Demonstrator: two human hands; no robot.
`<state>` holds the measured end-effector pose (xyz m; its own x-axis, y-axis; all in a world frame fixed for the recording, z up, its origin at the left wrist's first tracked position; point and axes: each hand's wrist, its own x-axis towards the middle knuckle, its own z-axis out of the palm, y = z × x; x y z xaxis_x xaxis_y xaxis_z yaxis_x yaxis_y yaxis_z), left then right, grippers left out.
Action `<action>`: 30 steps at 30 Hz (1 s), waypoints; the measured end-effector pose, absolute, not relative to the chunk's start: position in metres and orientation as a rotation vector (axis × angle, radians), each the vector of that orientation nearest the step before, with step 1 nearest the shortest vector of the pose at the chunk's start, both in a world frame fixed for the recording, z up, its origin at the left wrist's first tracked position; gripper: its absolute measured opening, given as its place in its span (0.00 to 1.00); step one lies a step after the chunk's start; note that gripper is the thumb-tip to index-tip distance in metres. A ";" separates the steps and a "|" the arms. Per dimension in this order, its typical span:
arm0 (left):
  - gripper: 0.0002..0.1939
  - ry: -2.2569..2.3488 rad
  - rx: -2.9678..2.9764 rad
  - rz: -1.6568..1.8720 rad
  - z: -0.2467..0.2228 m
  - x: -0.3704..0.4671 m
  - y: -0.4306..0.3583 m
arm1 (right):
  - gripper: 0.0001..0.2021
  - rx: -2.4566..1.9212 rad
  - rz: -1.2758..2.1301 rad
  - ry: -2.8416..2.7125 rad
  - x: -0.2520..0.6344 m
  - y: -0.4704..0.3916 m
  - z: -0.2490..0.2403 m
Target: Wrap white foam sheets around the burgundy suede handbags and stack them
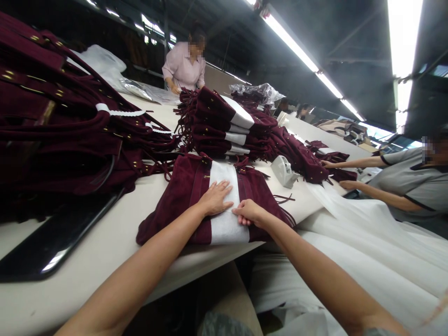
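Observation:
A burgundy suede handbag [171, 205] lies flat on the table in front of me, wrapped round its middle by a white strip [229, 235]. My left hand [216, 198] rests on the strip with its fingers stretched out. Beside it, my right hand [249, 212] is closed at the strip's right edge, thumb and fingers pressed together. Whatever those fingers pinch is hidden. Thin fringe cords [285, 199] stick out from the bag's right side.
Banded burgundy bags form a stack [224, 126] behind mine. More bags [70, 126] with handles pile up at left, above a black glossy panel [59, 247]. A white tape dispenser [284, 171] stands at right, near white sheeting [371, 242]. Two co-workers [187, 65] handle bags.

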<state>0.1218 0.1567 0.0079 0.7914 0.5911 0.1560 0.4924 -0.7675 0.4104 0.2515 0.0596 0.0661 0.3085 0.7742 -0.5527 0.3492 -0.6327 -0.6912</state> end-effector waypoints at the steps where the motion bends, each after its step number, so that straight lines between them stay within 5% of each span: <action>1: 0.35 0.823 2.630 0.392 0.008 0.122 0.157 | 0.15 -2.159 1.291 -1.046 0.254 0.059 0.068; 10: 0.34 0.823 2.615 0.395 0.009 0.120 0.156 | 0.19 -2.422 1.096 -1.686 0.262 0.039 0.086; 17: 0.28 0.826 2.611 0.417 0.009 0.122 0.154 | 0.06 -1.857 -0.033 -2.138 0.260 0.008 0.073; 22: 0.27 0.836 2.631 0.432 0.003 0.122 0.157 | 0.20 -1.776 0.038 -2.331 0.267 0.013 0.044; 30: 0.27 0.839 2.655 0.507 -0.008 0.119 0.164 | 0.21 -1.740 -0.020 -1.930 0.331 0.062 0.066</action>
